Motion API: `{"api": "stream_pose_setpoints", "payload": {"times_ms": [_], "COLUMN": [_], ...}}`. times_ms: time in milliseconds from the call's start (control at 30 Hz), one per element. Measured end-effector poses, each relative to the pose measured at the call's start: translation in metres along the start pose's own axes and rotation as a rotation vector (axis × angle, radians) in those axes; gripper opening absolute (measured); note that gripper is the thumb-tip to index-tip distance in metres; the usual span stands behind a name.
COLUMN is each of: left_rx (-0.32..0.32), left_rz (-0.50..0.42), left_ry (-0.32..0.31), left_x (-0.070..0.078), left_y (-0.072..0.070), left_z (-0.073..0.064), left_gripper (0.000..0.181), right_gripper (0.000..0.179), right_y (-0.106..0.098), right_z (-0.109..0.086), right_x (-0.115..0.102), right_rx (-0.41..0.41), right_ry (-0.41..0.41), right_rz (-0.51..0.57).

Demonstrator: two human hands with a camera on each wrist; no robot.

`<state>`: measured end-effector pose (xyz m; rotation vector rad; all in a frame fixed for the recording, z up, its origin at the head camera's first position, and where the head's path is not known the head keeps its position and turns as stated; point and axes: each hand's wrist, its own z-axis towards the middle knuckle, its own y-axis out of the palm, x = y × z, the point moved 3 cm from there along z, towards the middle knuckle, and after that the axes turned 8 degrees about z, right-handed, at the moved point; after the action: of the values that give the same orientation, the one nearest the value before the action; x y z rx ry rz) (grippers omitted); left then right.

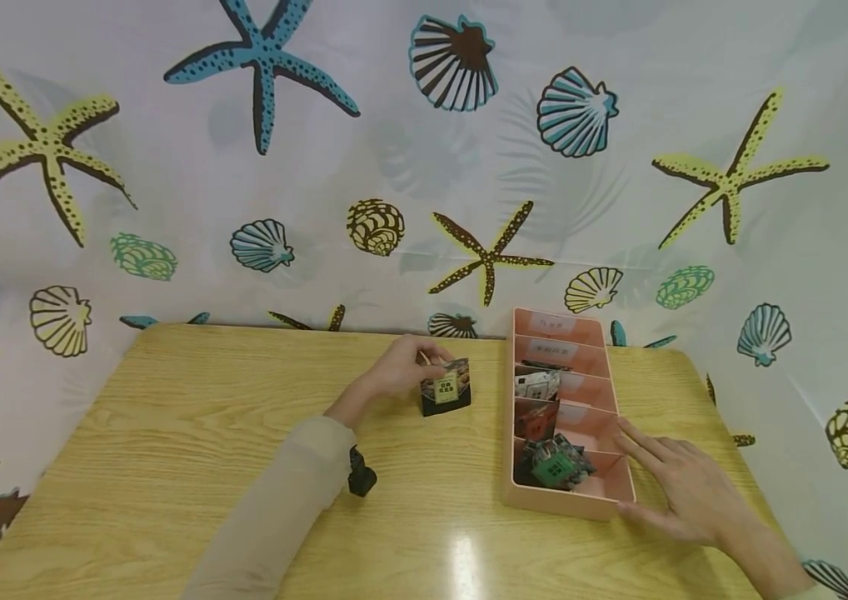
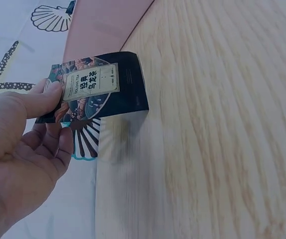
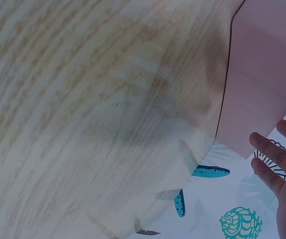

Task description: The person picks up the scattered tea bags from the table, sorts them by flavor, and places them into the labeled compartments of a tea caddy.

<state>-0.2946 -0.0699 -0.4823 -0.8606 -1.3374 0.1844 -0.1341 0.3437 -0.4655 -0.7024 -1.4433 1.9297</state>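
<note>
Between thumb and fingers, my left hand (image 1: 403, 367) pinches a dark oolong tea bag packet (image 1: 446, 387), held up over the table left of the pink divided box. In the left wrist view the packet (image 2: 95, 87) shows its label, gripped at one end. My right hand (image 1: 686, 492) rests against the near right side of the pink box (image 1: 562, 502), fingers extended along its rim. Inside the box, green packets (image 1: 557, 462) lie in the nearest compartment, a red packet (image 1: 536, 419) in the one behind, and a white packet (image 1: 536, 385) farther back.
The box's compartments bear labels, and its far end stands near the table's back edge. A wooden table (image 1: 192, 450) spreads beneath. Behind it hangs a white cloth (image 1: 319, 175) printed with starfish and shells. A black device (image 1: 360, 473) is at my left wrist.
</note>
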Motion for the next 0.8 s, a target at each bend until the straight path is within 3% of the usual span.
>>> {"api": "stream_pose_setpoints", "payload": {"times_ms": [267, 800], "left_rx": [0.012, 0.095], "left_rz": [-0.012, -0.064], "left_ry": [0.061, 0.104], "left_x": [0.016, 0.048], "left_y": [0.004, 0.006], "left_z": [0.010, 0.031], "left_gripper": [0.015, 0.017], "right_gripper": [0.091, 0.092], "right_y": [0.000, 0.000], "right_z": [0.000, 0.000], "right_x": [0.000, -0.001], "right_rx": [0.004, 0.007], "right_ry": [-0.003, -0.007], "right_rz": [0.000, 0.013]}}
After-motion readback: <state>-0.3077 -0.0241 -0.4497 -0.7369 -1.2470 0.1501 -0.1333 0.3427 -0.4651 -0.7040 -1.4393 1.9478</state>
